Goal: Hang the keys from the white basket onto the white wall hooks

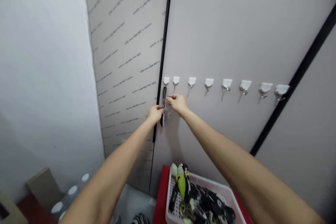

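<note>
A keychain [164,92] with a dark braided strap hangs from the leftmost white hook [166,81] on the light panel. A dark, flat pendant [162,120] with a pale edge dangles at its lower end. My left hand [155,113] pinches the keychain between strap and pendant with thumb and forefinger. Just right of the strap, my right hand [177,103] has its fingertips drawn together. Whether they hold a small part of the keychain, I cannot make out.
A row of several more white hooks [209,83] runs rightward across the panel. Below stands a white perforated basket [204,180] of mixed keychains [202,196] on something red [160,196]. White-capped bottles [72,190] and a brown board [43,185] are at lower left.
</note>
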### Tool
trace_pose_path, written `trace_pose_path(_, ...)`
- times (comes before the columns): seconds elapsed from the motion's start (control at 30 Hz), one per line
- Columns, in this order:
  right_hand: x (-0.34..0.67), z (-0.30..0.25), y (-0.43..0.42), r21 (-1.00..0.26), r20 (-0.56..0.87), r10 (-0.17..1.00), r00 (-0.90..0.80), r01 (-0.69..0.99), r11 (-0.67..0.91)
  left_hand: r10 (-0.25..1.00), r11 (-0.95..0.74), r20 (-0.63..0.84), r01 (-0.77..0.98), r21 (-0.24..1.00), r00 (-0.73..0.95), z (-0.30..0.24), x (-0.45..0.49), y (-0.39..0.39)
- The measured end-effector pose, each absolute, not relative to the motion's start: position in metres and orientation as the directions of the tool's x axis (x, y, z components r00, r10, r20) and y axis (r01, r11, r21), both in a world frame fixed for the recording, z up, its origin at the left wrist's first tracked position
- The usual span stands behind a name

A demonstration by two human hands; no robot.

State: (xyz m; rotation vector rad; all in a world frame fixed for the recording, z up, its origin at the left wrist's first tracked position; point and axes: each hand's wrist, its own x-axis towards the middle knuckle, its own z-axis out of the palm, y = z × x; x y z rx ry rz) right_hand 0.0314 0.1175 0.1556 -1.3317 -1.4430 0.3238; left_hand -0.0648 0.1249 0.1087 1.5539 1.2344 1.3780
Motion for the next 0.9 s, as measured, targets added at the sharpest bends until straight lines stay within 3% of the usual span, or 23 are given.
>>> trace_pose_path(0.23,0.081,0.093,0.041,-0.808,0.35,0.936,0.028,0.514,0.287,0.96,-0.278,0.281,0.17,0.945,0.007,0.094,-0.067,0.1)
trace_pose_path(0.4,0.117,0.006,-0.017,-0.837,0.17,0.983,0.067,0.536,0.108,0.951,-0.275,0.244,0.164,0.947,0.189,0.035,-0.048,0.056)
trace_pose_path(0.5,0.123,-0.033,-0.04,-0.822,0.137,0.989,0.05,0.564,0.085,0.931,-0.286,0.219,0.21,0.935,0.291,-0.009,-0.029,0.022)
trace_pose_path(0.73,0.128,-0.059,-0.082,-0.598,0.299,0.948,0.105,0.795,0.101,0.801,-0.499,0.245,0.383,0.777,0.547,-0.062,-0.01,-0.041)
trace_pose_path(0.9,0.133,-0.066,-0.108,-0.505,0.126,0.992,0.019,0.862,0.048,0.692,-0.627,0.151,0.484,0.611,0.706,-0.067,-0.012,-0.048)
